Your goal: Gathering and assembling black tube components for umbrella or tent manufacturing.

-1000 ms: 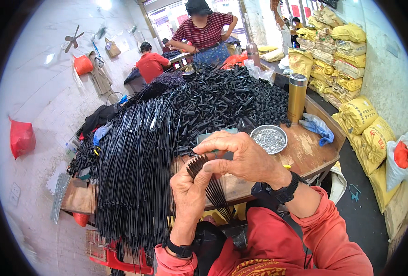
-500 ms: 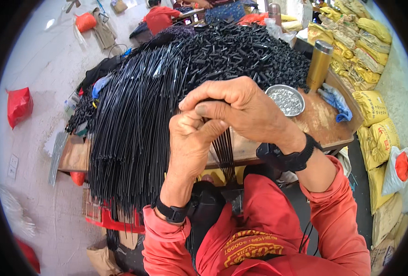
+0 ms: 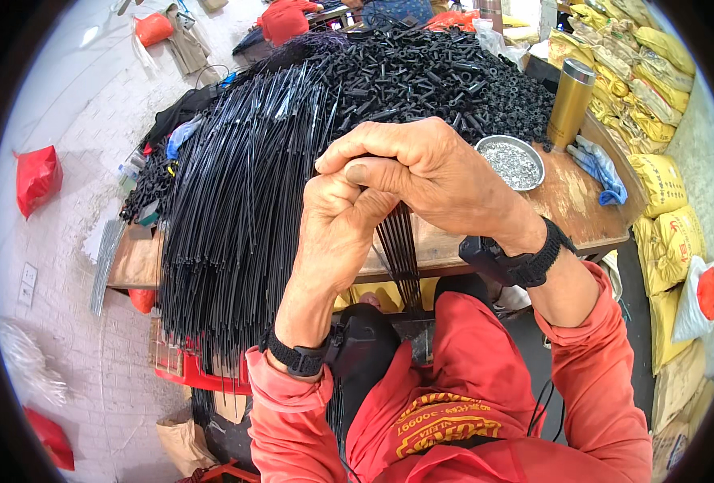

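Note:
In front of my chest, over the table's near edge, my two hands are pressed together. My left hand (image 3: 333,225) is closed, its thumb lying against the upper part of a small bundle of thin black rods (image 3: 399,258) that hangs down toward my lap. Curled over the top of the left one is my right hand (image 3: 441,177), index finger and thumb bent to the left hand's knuckles. What lies between the right fingers is hidden. Left of my hands, a large heap of long thin black rods (image 3: 228,193) droops over the table edge.
Short black tubes (image 3: 429,80) are piled at the back of the wooden table (image 3: 570,211). To the right stand a metal bowl (image 3: 542,167) of small silvery pieces, a gold flask (image 3: 571,105) and a blue cloth (image 3: 600,171). Yellow sacks (image 3: 658,185) are stacked beyond. A red stool (image 3: 188,372) is below left.
The hands keep nearly the same grip, pressed together. The table and its things have shifted slightly in view, and the person in red at the back is bent lower.

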A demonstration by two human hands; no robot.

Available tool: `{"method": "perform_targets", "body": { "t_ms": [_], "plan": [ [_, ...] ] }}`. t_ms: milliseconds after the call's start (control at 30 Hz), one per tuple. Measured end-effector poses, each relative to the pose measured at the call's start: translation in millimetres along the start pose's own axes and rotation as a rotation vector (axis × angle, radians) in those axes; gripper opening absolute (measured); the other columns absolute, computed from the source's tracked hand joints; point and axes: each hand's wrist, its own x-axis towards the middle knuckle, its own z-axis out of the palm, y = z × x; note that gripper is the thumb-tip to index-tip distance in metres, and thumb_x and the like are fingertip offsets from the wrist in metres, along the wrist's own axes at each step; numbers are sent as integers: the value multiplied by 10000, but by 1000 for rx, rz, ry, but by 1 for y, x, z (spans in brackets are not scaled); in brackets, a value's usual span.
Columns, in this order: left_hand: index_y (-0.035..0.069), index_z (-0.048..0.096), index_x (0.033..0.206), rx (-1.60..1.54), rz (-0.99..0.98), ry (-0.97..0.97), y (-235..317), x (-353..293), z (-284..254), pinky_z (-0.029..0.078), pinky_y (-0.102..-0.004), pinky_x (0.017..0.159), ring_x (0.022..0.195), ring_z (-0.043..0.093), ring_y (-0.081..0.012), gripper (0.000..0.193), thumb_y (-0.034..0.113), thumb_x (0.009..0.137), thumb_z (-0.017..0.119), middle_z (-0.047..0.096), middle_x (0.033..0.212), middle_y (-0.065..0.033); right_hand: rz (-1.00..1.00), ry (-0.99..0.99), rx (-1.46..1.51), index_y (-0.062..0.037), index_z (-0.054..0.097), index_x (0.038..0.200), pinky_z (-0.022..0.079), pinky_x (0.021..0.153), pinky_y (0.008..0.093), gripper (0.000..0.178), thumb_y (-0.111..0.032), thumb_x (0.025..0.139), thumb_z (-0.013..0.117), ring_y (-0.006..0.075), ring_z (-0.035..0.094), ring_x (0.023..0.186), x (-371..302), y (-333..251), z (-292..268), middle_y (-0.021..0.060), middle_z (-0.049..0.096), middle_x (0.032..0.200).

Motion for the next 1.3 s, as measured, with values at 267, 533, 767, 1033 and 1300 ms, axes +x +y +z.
{"method": "perform_targets", "body": {
  "t_ms": [267,533,767,1033,1300],
  "plan": [
    [-26,574,969,-129,-123,92,4,11,-4,540,-341,703,753,646,-235,153,81,866,541,638,824,-127,464,106,303,-18,585,1024,453,617,227,478,-463,872,499,128,592,729,-4,19,-46,84,625,851],
    [-61,546,1030,-178,-114,115,4,13,-2,523,-334,732,740,610,-219,229,69,844,573,602,784,-110,838,-170,22,-26,609,930,442,586,211,245,-256,850,582,79,546,653,-23,54,-80,16,591,755],
    [-62,596,962,-75,-99,196,12,2,3,511,-287,698,740,625,-179,179,29,808,592,649,824,-125,797,-249,-133,8,613,824,454,535,209,149,-137,796,593,84,539,587,-21,70,-87,24,573,675],
    [-70,584,949,28,43,150,3,-1,3,482,-328,775,780,629,-205,186,77,836,571,654,807,-133,694,-481,-862,-23,664,738,505,616,377,130,-112,678,590,336,626,688,-8,140,-69,184,633,728],
    [-72,487,1138,-59,20,247,-1,-4,10,534,-380,717,725,635,-271,326,50,843,554,625,810,-202,704,-277,-873,-21,656,808,512,699,425,185,-89,766,489,345,632,821,-27,157,-25,191,640,853]
  ]
}}
